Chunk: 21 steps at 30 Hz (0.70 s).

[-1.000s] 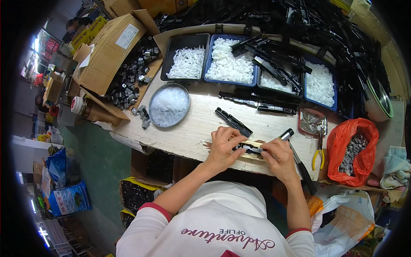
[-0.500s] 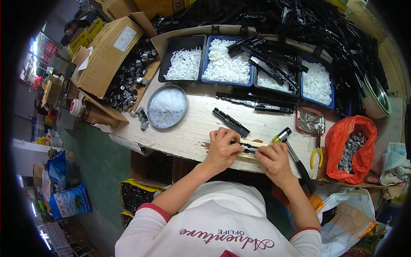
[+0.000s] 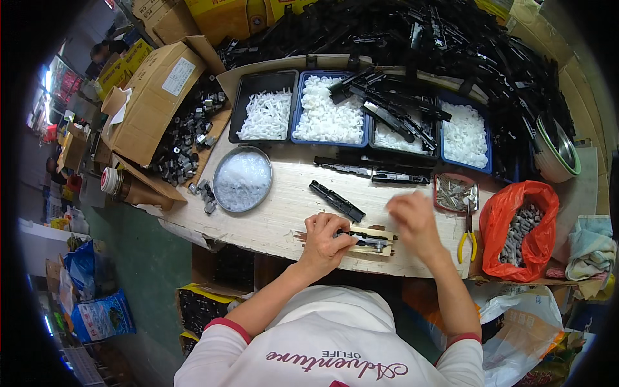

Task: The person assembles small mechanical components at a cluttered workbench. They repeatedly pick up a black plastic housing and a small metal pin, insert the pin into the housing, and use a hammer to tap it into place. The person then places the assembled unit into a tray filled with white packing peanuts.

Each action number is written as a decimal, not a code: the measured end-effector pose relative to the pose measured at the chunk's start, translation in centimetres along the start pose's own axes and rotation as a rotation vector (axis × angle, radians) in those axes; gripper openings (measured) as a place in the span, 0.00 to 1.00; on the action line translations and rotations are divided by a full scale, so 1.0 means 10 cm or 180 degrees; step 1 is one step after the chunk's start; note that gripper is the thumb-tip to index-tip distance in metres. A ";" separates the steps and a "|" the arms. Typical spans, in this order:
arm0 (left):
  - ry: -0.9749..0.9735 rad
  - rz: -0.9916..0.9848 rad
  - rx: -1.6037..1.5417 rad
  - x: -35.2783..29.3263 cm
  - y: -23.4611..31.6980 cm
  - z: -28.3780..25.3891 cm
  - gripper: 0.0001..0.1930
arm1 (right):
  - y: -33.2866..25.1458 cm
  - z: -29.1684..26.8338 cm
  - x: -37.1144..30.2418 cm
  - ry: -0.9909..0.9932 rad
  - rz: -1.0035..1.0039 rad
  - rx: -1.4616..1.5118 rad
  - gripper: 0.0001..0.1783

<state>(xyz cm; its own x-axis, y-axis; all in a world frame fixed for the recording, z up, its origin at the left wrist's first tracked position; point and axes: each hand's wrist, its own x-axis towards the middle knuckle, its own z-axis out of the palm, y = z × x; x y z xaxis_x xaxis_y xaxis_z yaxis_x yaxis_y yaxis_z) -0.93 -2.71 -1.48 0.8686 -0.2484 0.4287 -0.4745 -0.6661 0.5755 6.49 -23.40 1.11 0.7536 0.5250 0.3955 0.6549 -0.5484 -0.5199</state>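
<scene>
Wooden bench [image 3: 277,213] across mid-frame, edges bent by fisheye. Huge heap of black plastic parts [image 3: 464,45] along far side and far right, single pieces impossible to separate. Cardboard box [image 3: 151,103] far left, tipped, with loose pile of small dark parts [image 3: 184,142] beside it, kind unclear. Row of trays far centre: black tray [image 3: 250,87] and blue trays [image 3: 296,132] with white plastic bits, the right ones partly covered by long black pieces. Red bag [image 3: 500,216] at right with grey metal parts, lower part cut off behind bench edge. Round metal dish [image 3: 243,179] left of centre holding whitish small pieces, too fine to tell. Small red tray [image 3: 456,192] of metal pins near the bag, yellow-handled pliers [image 3: 469,235] just near of it. Long black strip [image 3: 371,173] lying far of the hands, shorter black bar [image 3: 336,201] nearer, angled.

Left hand [image 3: 324,238] at near bench edge, fingers [image 3: 335,226] curled down on black part [image 3: 364,240] sitting in a small wooden jig [image 3: 371,248]; part mostly hidden under the hand. Right hand [image 3: 412,219] raised just right of the jig, motion-blurred, fingers loosely curled, nothing visible in them, grasp cannot be told for certain.
</scene>
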 end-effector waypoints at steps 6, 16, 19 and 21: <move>-0.0033 -0.0001 -0.0012 -0.01 0.00 0.01 0.10 | 0.36 0.16 0.33 0.0180 0.0084 -0.1632 0.10; 0.0253 -0.0319 -0.0294 -0.04 0.02 -0.17 0.12 | -0.21 -0.17 0.10 -0.0523 0.0867 -0.0014 0.15; 0.0285 -0.0430 -0.0281 -0.09 0.00 -0.28 0.13 | -0.48 -0.07 0.02 -0.0904 0.0811 -0.0299 0.17; 0.0318 -0.0537 -0.0266 -0.15 -0.03 -0.33 0.13 | -0.56 0.08 -0.03 -0.0873 0.0500 -0.0562 0.17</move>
<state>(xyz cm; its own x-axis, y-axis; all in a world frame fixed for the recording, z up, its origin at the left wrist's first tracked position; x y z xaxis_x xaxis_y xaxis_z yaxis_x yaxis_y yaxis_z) -2.61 0.21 0.01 0.9203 -0.0644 0.3860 -0.3373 -0.6307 0.6989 2.58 -19.96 3.33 0.8184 0.5674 0.0910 0.5501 -0.7277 -0.4098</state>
